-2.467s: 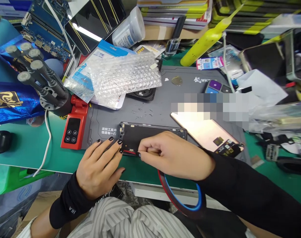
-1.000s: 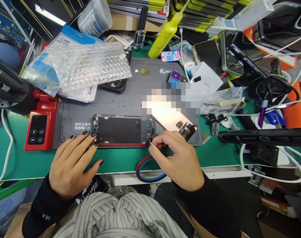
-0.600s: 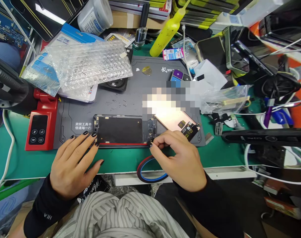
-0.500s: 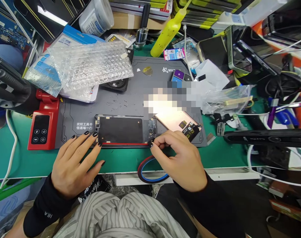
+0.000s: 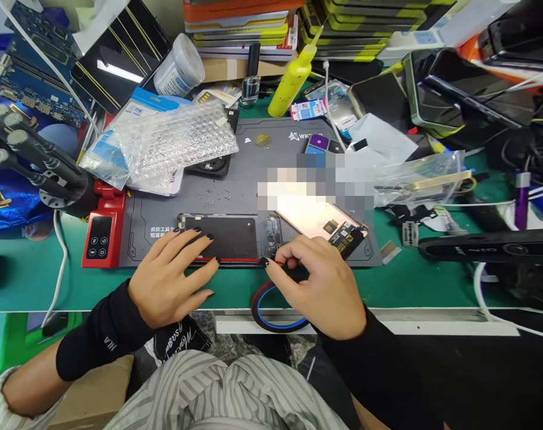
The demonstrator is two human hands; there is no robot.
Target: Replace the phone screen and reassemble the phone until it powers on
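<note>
A phone frame (image 5: 227, 237) with a black inner panel lies on the grey mat, its long side toward me. A thin strip of red tape (image 5: 235, 260) runs along its near edge. My left hand (image 5: 175, 279) is open, its fingers spread over the frame's left part and near edge. My right hand (image 5: 327, 292) is closed at the frame's near right corner, thumb and forefinger pinching the red tape's end. Below that hand, a tape roll (image 5: 256, 310) with a red-and-black rim and blue core overhangs the table edge, partly hidden. A pinkish-gold phone part (image 5: 314, 216) lies beyond, partly pixelated.
On the left stands a red device (image 5: 102, 239) with touch buttons. Bubble wrap (image 5: 177, 137), a yellow bottle (image 5: 292, 83) and a glass bottle (image 5: 250, 86) line the back. Small screws (image 5: 213, 195) lie on the mat (image 5: 249, 173). A razor blade (image 5: 410, 233) lies right.
My left hand has slid right along the phone frame and now covers more of its panel. My right thumb has moved slightly left along the near edge. The camera view has shifted.
</note>
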